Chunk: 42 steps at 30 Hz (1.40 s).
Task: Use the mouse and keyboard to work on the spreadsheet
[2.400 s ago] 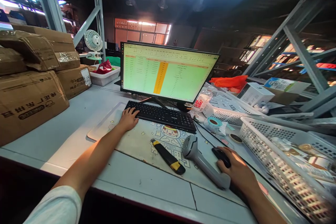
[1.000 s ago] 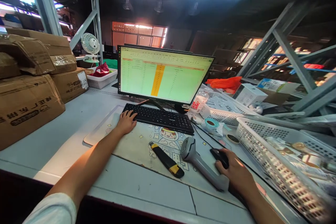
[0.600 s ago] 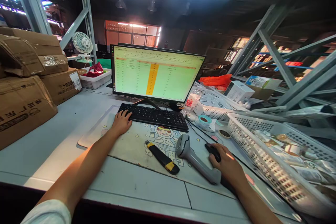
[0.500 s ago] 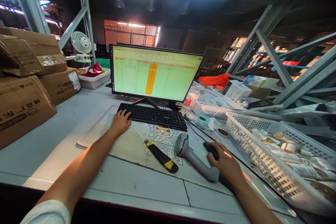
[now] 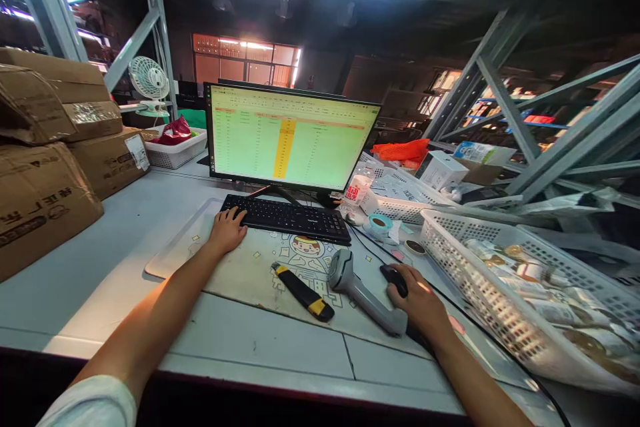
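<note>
My left hand (image 5: 227, 230) lies with its fingers stretched over the left end of a black keyboard (image 5: 290, 219). My right hand (image 5: 423, 300) is wrapped over a black computer mouse (image 5: 395, 279) on a printed desk mat (image 5: 225, 273). Between my hands lie a grey barcode scanner (image 5: 367, 293), close by my right thumb, and a black and yellow utility knife (image 5: 303, 291). Behind the keyboard stands a monitor (image 5: 245, 147) that shows a spreadsheet with one orange column. The small text on it is too fine to read.
Cardboard boxes (image 5: 43, 207) are stacked at the left. A white basket (image 5: 465, 280) of wrapped items stands at the right. Tape rolls (image 5: 379, 224) lie near the keyboard's right end. A small fan (image 5: 149, 78) and a white bin (image 5: 180, 152) sit behind, at the left.
The camera view has turned slightly to the right. On the screen, the outlined cell in a left column is gone and a mark shows in the orange column. Both hands keep their places.
</note>
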### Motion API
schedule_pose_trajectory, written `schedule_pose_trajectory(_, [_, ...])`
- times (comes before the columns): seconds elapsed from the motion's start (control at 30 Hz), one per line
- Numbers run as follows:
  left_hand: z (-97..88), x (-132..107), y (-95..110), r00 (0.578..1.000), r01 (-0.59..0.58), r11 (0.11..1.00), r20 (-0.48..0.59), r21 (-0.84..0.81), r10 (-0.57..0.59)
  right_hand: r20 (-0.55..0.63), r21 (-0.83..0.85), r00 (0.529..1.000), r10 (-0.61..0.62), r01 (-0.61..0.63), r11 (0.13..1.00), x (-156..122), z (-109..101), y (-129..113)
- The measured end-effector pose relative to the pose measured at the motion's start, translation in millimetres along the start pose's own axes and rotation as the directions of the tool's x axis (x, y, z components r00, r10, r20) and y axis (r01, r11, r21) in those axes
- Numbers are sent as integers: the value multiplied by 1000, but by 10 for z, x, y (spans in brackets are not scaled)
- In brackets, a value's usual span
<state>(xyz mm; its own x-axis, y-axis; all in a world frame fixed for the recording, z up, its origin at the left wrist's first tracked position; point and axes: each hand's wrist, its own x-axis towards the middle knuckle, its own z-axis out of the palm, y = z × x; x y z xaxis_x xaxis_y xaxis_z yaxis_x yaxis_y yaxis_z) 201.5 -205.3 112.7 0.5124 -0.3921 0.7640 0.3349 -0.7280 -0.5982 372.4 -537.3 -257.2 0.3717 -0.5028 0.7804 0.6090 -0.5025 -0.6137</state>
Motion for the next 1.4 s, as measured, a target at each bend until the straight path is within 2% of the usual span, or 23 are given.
schedule_pose_trajectory(0.1, [34, 14, -27, 1000, -4, 1000, -27, -18, 3, -92, 76, 996, -21, 28, 997, 37, -9, 73])
schedule_pose_trajectory(0.2, [69, 24, -46, 999, -17, 999, -46, -27, 16, -138, 100, 990, -7, 21, 995, 151, -118, 93])
schedule_pose_trajectory(0.3, [94, 32, -53, 998, -20, 1000, -65, -14, 19, -189, 132, 982, 24, 1, 991, 344, -333, -154])
schedule_pose_trajectory(0.4, [111, 48, -63, 998, -12, 1000, -64, -5, 12, -201, 203, 979, -43, 84, 976, 594, -507, -740])
schedule_pose_trajectory(0.5, [124, 67, -83, 998, -22, 1000, -63, 4, 23, 4, 177, 995, -101, 98, 979, 818, -467, -1500])
schedule_pose_trajectory(0.57, [125, 75, -96, 999, -21, 1000, -48, 7, 22, 111, 141, 978, -177, 160, 977, 915, -300, -1984])
schedule_pose_trajectory(0.63, [119, 77, -101, 999, -15, 1000, -31, -1, 15, 224, 117, 941, -254, 232, 966, 970, -67, -2393])
schedule_pose_trajectory(0.7, [109, 75, -100, 1000, -9, 1000, -23, -15, 8, 326, 77, 897, -299, 290, 954, 1002, 171, -2710])
schedule_pose_trajectory(0.77, [101, 72, -95, 1000, -7, 1000, -26, -27, 6, 380, 39, 871, -313, 323, 946, 1030, 365, -2931])
schedule_pose_trajectory(0.87, [93, 68, -93, 999, -13, 999, -40, -46, 11, 378, -9, 883, -277, 303, 953, 1088, 546, -3089])
schedule_pose_trajectory(1.03, [60, 59, -93, 1000, 4, 996, 7, -87, -3, 344, -42, 931, -124, 147, 988, 1150, 689, -3037])
schedule_pose_trajectory(1.17, [56, 67, -78, 1000, -1, 996, 6, -92, 2, 369, -27, 919, -137, 158, 987, 1118, 776, -3013])
schedule_pose_trajectory(1.27, [75, 82, -64, 1000, -1, 995, 2, -96, 1, 401, -19, 901, -168, 191, 981, 1103, 832, -3084])
schedule_pose_trajectory(1.4, [54, 112, -50, 1000, 13, 995, 28, -103, -11, 437, -30, 887, -147, 178, 984, 1116, 888, -3178])
